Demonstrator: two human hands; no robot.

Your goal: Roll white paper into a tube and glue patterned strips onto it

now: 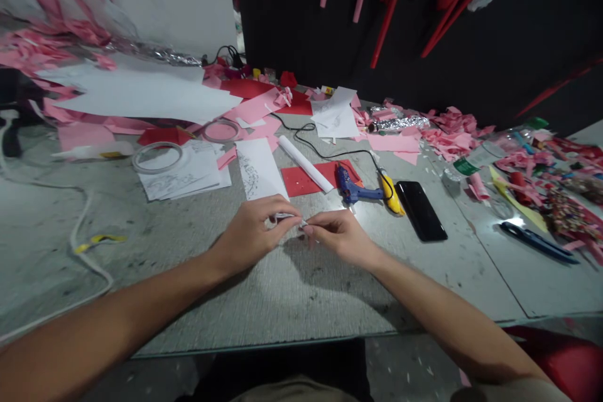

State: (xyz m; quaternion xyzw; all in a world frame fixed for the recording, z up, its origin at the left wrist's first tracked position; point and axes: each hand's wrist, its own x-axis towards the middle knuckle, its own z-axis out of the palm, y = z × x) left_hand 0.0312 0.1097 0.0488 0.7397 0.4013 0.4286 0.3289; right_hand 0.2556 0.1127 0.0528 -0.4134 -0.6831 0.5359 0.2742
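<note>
One white, winding cable (85,213), nine o'clock: on the grey table (188,320), away from your fingers.
Several printed white paper sheets (172,182), ten o'clock: flat and overlapping, with a pale tape ring (157,169) resting on them.
Patterned white sheet (271,169), eleven o'clock: flat and unrolled, just beyond your left hand.
Left hand (247,226): your thumb and fingers are closed on the held piece.
Held piece (281,216), clock centre: thin, white, seemingly paper; your fingers hide whether it is rolled or folded, and it looks unfinished.
White paper tube (305,164), twelve o'clock: looks already rolled, lying across a flat red sheet (294,183).
Right hand (346,239): your thumb and fingertips pinch by the piece's right end; their exact grip is partly hidden.
Blue glue gun (349,190), one to two o'clock: lying down; its black cord loops beyond the tube and could snag a reach.
Yellow-handled tool (392,193), two to three o'clock: beside the gun, crowding its nozzle or handle end; which, I cannot tell.
Black phone (421,211), three o'clock: flat, limiting elbow room.
Dark blue cutter (539,242), three o'clock: farther right, near pink scraps.
</note>
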